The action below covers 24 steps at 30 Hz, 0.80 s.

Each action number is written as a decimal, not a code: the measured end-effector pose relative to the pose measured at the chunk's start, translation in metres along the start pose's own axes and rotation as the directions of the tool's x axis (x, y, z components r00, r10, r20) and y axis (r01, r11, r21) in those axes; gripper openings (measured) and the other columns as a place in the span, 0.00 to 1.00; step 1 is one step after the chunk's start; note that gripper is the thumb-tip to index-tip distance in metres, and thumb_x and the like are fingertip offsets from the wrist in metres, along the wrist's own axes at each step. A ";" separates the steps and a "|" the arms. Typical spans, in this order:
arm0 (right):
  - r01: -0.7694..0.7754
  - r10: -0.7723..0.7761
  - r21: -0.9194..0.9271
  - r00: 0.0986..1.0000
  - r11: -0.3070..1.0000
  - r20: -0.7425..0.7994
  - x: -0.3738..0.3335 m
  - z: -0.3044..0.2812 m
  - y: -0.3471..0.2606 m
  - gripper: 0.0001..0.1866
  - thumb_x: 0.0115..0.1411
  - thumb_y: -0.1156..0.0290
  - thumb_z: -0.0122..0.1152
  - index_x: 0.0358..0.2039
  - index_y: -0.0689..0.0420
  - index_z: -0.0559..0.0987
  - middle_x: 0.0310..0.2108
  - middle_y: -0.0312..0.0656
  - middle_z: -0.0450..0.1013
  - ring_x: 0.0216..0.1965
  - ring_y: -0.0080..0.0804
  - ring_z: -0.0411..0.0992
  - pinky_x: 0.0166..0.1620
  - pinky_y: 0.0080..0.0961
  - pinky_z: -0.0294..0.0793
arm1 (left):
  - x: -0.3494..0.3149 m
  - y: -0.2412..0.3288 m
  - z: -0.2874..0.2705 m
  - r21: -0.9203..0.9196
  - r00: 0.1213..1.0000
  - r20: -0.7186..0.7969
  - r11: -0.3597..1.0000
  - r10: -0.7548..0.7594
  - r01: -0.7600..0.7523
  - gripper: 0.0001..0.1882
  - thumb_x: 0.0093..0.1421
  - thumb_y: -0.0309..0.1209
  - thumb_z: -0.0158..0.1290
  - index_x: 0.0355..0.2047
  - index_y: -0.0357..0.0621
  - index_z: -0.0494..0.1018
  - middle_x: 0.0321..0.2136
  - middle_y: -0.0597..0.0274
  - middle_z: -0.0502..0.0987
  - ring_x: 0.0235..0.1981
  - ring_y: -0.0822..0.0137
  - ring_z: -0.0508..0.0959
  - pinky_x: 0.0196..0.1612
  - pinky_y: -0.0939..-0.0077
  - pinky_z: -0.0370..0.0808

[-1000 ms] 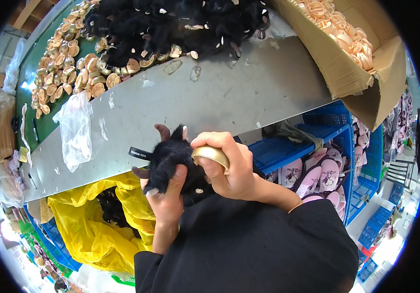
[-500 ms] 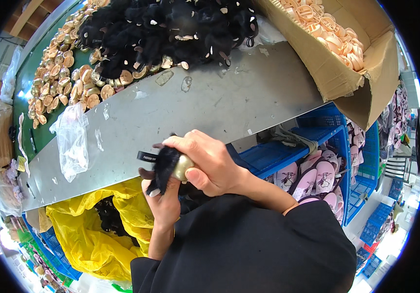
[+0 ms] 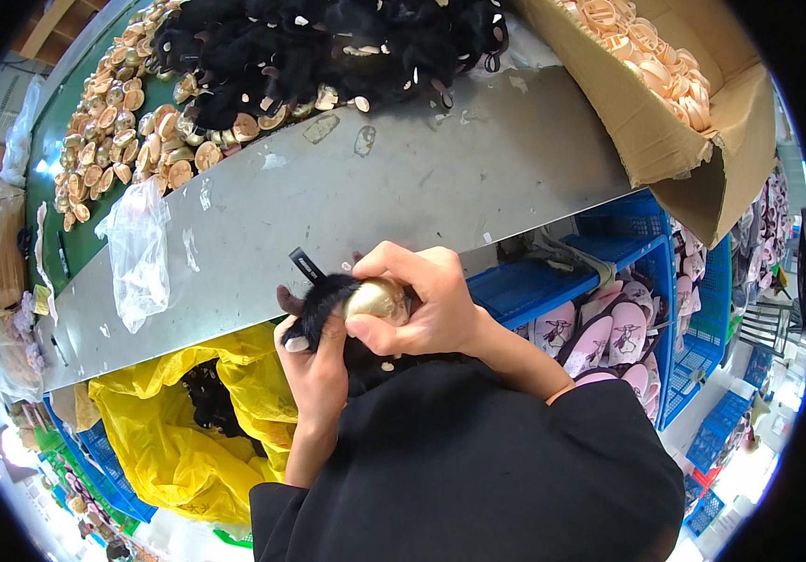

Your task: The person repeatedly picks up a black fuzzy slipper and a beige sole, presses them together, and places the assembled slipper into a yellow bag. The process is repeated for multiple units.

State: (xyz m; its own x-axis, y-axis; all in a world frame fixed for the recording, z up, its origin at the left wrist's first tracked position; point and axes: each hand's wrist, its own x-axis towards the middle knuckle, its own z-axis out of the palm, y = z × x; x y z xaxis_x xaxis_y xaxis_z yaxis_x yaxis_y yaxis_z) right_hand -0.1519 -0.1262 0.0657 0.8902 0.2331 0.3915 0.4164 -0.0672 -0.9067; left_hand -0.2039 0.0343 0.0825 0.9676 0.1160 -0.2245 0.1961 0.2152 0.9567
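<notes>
Between my hands, just off the table's near edge, is a small black plush piece (image 3: 324, 297) with a black ribbon tag and brownish ear-like tips. My left hand (image 3: 317, 368) is closed around the plush from below. My right hand (image 3: 426, 304) grips a shiny gold half-round shell (image 3: 380, 301) between thumb and fingers, pressed against the plush's right side. Whether the shell is fixed to the plush is hidden by my fingers.
On the grey metal table (image 3: 403, 187) lie a heap of black plush pieces (image 3: 328, 56), many gold and peach shells (image 3: 103, 140) and a clear plastic bag (image 3: 137, 253). A cardboard box (image 3: 600, 94) holds peach plastic parts. Below are a yellow bag (image 3: 160, 450) and blue crates with pink slippers (image 3: 590, 347).
The right hand has shifted slightly right and turned, showing more of the gold shell. The black ribbon tag has swung to point upward.
</notes>
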 end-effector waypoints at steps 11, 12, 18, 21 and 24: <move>-0.373 0.365 0.573 0.921 0.730 0.134 -0.002 -0.016 -0.006 0.14 0.61 0.66 0.69 0.40 0.64 0.78 0.31 0.33 0.75 0.33 0.13 0.71 0.37 0.13 0.72 | -0.008 0.010 0.008 -0.455 0.937 0.218 0.821 -0.274 0.346 0.39 0.55 0.43 0.69 0.60 0.32 0.68 0.52 0.53 0.78 0.53 0.59 0.80 0.59 0.62 0.76; -0.361 0.347 0.576 0.927 0.733 0.140 -0.001 -0.016 -0.004 0.14 0.61 0.66 0.69 0.40 0.64 0.78 0.31 0.33 0.75 0.33 0.13 0.71 0.37 0.13 0.72 | -0.009 0.005 0.005 -0.461 0.939 0.244 0.823 -0.243 0.333 0.37 0.58 0.43 0.67 0.60 0.33 0.68 0.53 0.53 0.78 0.53 0.59 0.79 0.59 0.62 0.75; -0.302 0.324 0.549 0.944 0.780 0.059 -0.003 -0.018 0.006 0.13 0.61 0.66 0.68 0.38 0.62 0.78 0.30 0.32 0.75 0.31 0.12 0.70 0.35 0.14 0.72 | -0.003 -0.008 0.003 -0.506 0.908 0.396 0.794 -0.134 0.338 0.29 0.58 0.32 0.68 0.57 0.34 0.72 0.47 0.55 0.81 0.48 0.62 0.81 0.56 0.68 0.77; -0.252 0.285 0.475 0.959 0.843 0.004 -0.001 -0.020 0.007 0.12 0.62 0.66 0.69 0.38 0.62 0.78 0.29 0.32 0.75 0.30 0.13 0.71 0.34 0.14 0.71 | 0.004 0.006 0.007 -0.319 0.903 0.397 0.897 -0.166 0.305 0.26 0.56 0.32 0.69 0.52 0.33 0.75 0.42 0.55 0.82 0.46 0.63 0.82 0.55 0.67 0.77; -0.239 0.281 0.389 0.958 0.890 -0.056 -0.005 -0.014 0.012 0.13 0.63 0.64 0.69 0.38 0.62 0.79 0.29 0.33 0.75 0.30 0.13 0.71 0.34 0.14 0.71 | 0.007 0.009 0.007 -0.180 0.937 0.313 0.959 -0.155 0.219 0.27 0.57 0.34 0.68 0.52 0.31 0.74 0.44 0.53 0.82 0.46 0.61 0.82 0.54 0.66 0.78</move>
State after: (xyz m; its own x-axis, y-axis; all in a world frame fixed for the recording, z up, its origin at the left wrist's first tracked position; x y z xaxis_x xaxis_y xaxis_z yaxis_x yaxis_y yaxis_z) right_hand -0.1486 -0.1412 0.0553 0.9802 0.1503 0.1286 0.0860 0.2617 -0.9613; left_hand -0.1946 0.0307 0.0912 0.9260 -0.2280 -0.3011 0.3715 0.4066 0.8347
